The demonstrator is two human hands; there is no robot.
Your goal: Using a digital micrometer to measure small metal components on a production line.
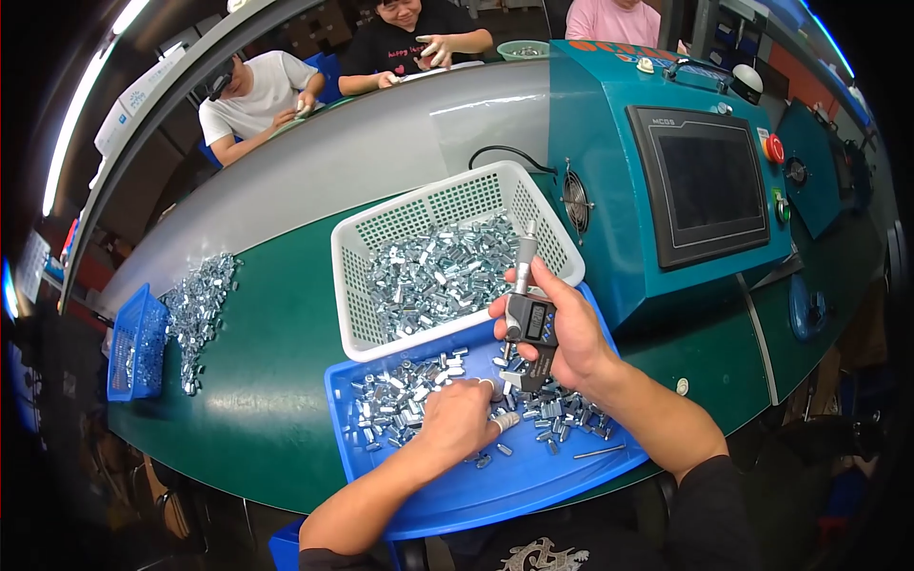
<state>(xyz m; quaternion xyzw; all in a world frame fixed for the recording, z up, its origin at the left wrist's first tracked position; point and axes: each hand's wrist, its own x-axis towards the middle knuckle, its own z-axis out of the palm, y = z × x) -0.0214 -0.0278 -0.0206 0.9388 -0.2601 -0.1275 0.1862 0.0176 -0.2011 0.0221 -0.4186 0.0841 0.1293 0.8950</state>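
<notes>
Right hand (569,328) grips black digital micrometer (529,319) above shallow blue plastic tray (533,476). Left hand (460,419) curled over small silver metal parts (400,400) in tray; fingertips hidden, grasp unclear. White mesh basket (381,228) behind on green counter (267,381).

A green counter (276,314) curves from left to right and carries everything. Under the fingers (495,385) lies a blue tray (495,485) of small metal parts, and just beyond them a white basket (447,205) full of the same parts. Far left of the fingers are a loose pile of parts (198,309) and a small blue basket (136,343); to their right stands a teal machine (609,190).
</notes>
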